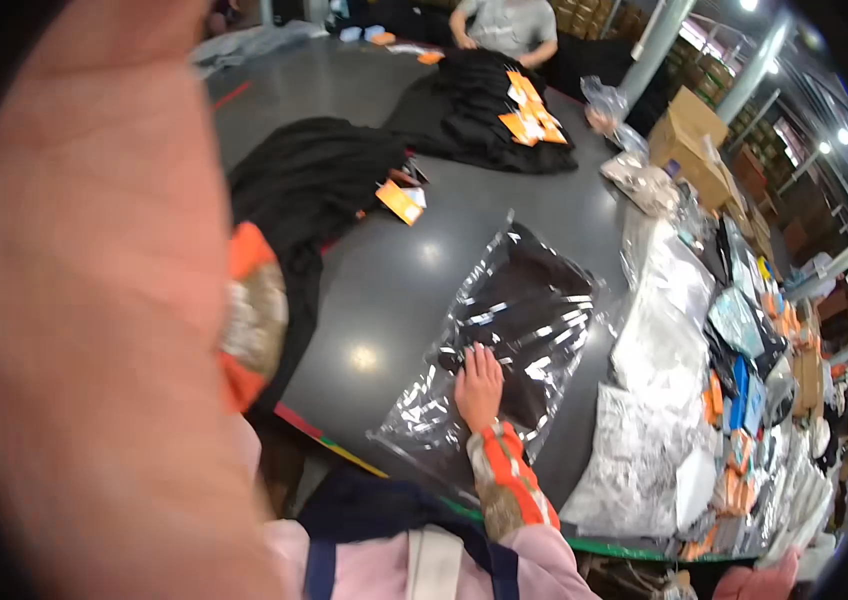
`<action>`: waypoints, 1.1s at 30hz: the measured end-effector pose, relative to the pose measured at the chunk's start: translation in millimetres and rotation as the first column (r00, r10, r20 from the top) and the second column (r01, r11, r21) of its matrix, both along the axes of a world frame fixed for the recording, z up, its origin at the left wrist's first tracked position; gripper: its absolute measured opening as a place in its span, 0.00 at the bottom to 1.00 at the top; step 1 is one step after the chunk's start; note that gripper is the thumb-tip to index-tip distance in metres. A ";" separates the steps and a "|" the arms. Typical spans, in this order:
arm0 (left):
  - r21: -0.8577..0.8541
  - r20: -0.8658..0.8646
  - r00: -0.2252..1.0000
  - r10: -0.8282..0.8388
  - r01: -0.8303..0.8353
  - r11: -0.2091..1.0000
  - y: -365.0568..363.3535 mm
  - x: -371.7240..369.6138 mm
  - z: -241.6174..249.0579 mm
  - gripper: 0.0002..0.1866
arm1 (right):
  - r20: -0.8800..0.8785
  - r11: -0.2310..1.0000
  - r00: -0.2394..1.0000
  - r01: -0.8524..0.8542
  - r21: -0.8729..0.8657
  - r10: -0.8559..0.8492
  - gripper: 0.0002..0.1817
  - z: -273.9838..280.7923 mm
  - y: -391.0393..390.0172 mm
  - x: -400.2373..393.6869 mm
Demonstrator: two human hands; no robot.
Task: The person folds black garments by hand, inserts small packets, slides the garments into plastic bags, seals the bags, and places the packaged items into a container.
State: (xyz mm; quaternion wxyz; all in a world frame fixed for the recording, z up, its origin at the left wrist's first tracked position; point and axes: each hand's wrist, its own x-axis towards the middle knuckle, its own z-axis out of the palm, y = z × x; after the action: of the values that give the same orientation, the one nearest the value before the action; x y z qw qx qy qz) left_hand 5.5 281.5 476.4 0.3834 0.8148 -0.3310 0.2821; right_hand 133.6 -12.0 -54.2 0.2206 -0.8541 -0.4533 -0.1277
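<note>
Bagged black garment [514,320] lies flat near the middle of the dark desk [394,290], sealed inside a clear plastic bag [424,415] that glints under the lights. The right hand [480,385] is pressed down on it, fingers [484,358] spread and flat on the plastic at the garment's near edge: no pinch, nothing closed round anything, just an open palm bearing down. The left hand [94,300] is up right against the camera, a big blur filling the left of the view, so I cannot tell whether its grip is open or closed or holds anything. Both wrists wear orange patterned cuffs [509,480]. My read: this looks like the flattening step, air being pushed out of the bag and the fold settled. The next move would call for a smooth sweep across the plastic without letting the slippery bag slide on the desk. To the right of the bag, stacked packed bags [659,340] crowd the desk edge. Beyond it, to the left, sits a heap of loose black garments [314,180] with an orange tag [399,200]. Farther back lies another black pile [484,110] with more orange tags, where another person [504,25] works with both hands. Cardboard boxes [689,135] stand far right of that pile.
</note>
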 end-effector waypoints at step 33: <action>-0.094 -0.077 0.995 0.071 -0.078 0.992 -204.5 71.2 -210.7 0.30 | -0.009 0.984 1.000 0.026 0.177 -0.024 0.26 -56.8 -5.7 12.5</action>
State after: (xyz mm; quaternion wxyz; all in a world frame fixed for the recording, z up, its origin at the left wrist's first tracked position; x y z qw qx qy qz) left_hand 76.8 77.0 265.7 0.4235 0.8168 -0.2719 0.2820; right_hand 146.0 -17.7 -111.0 0.2956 -0.8372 -0.4286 -0.1672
